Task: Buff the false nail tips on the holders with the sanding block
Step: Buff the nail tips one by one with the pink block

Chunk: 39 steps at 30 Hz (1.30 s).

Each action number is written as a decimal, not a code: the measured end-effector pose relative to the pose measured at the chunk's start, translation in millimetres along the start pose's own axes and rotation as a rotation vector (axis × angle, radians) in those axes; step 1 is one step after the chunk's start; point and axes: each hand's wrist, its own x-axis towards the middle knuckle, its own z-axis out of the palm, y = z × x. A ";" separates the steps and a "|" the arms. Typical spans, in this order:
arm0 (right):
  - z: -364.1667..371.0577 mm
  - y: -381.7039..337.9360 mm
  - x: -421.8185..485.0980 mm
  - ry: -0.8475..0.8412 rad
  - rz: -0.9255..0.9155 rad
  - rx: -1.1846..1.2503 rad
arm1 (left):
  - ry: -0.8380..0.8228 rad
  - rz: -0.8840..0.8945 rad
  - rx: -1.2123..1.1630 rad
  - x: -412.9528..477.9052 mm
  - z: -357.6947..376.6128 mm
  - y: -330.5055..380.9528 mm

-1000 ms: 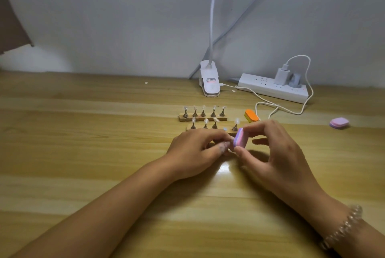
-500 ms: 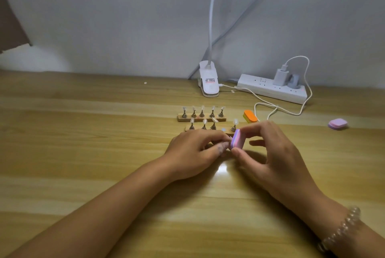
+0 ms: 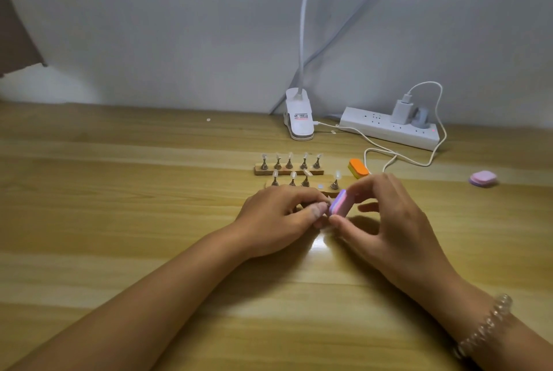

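Observation:
My right hand (image 3: 392,221) pinches a small pink and purple sanding block (image 3: 339,203) between thumb and forefinger, held on edge. My left hand (image 3: 278,218) is curled just left of the block, its fingertips pinching something small against the block's face; the thing itself is hidden by the fingers. Behind the hands stand two wooden holder strips: the far strip (image 3: 288,172) carries several metal stands with clear nail tips, and the near strip (image 3: 327,192) carries several more, with one spot showing a bare round pad (image 3: 320,186).
An orange sanding block (image 3: 358,167) lies right of the holders and a pink one (image 3: 483,178) further right. A white clip lamp (image 3: 299,122), a power strip (image 3: 389,129) and a looping white cable (image 3: 398,158) sit along the wall at the back.
The sanding block has slid slightly left and back right against my left fingertips. Both hands stay in nearly the same place.

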 end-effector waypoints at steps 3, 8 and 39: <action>0.2 0.1 -1.2 -0.059 -0.035 0.016 | 0.007 0.005 0.000 1.0 0.1 -0.5; 0.1 0.9 -0.2 -0.028 -0.033 0.032 | 0.013 0.025 0.007 0.9 1.1 -4.8; 3.7 1.5 -1.9 -0.029 -0.076 0.063 | 0.034 0.079 -0.208 4.7 3.0 -9.8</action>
